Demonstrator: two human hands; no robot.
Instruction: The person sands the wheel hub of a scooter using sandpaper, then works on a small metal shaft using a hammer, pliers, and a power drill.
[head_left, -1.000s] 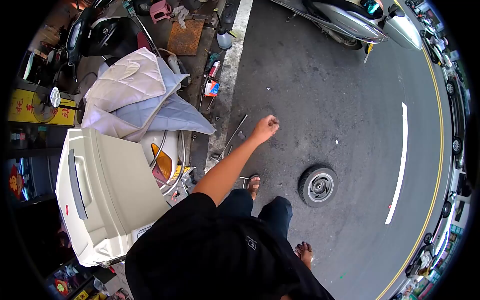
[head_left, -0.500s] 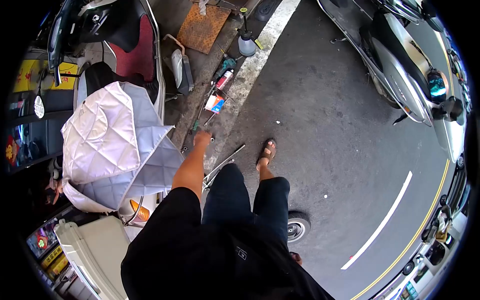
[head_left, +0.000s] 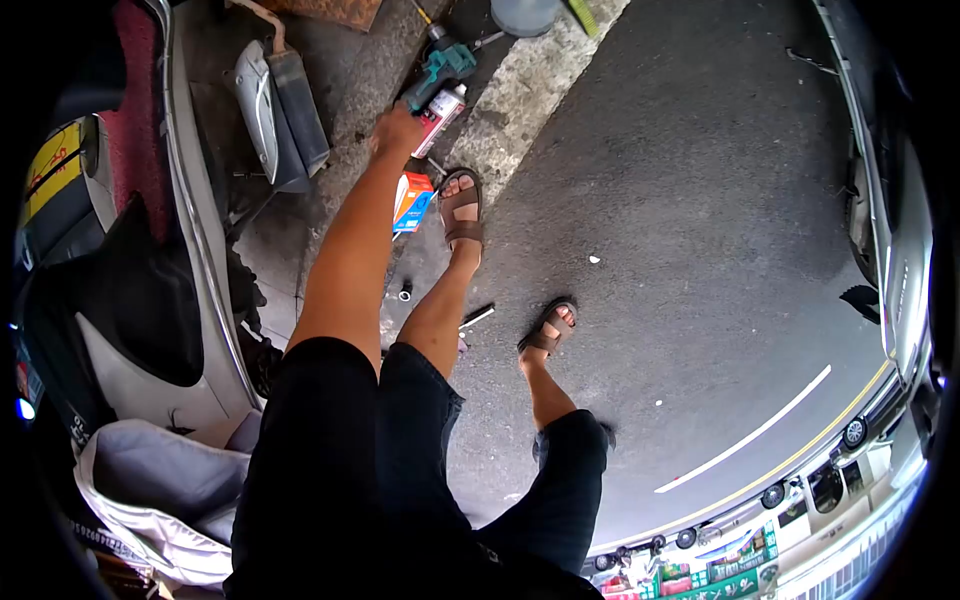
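Note:
My left hand (head_left: pixel 398 132) reaches down at the upper middle, its fingers closed around the handle end of a teal power drill (head_left: pixel 441 68). A red and white spray can (head_left: pixel 439 118) lies right beside the hand. Just below is an orange, blue and white box (head_left: pixel 411 203), partly behind my forearm. A metal socket (head_left: pixel 405 293) and a metal bar (head_left: pixel 478 316) rest lower on the ground. My right hand is out of view.
A silver and black exhaust muffler (head_left: pixel 285 115) lies left of the hand. A scooter (head_left: pixel 140 300) stands at the left with a quilted cover (head_left: pixel 160 490). Another scooter (head_left: pixel 895 230) is at the right edge. My sandalled feet (head_left: pixel 461 208) are on the pavement.
My left arm has swung from over the road to the tools, and the hand has closed on the drill. The view has moved forward, the wheel is no longer visible, and my right hand has left view.

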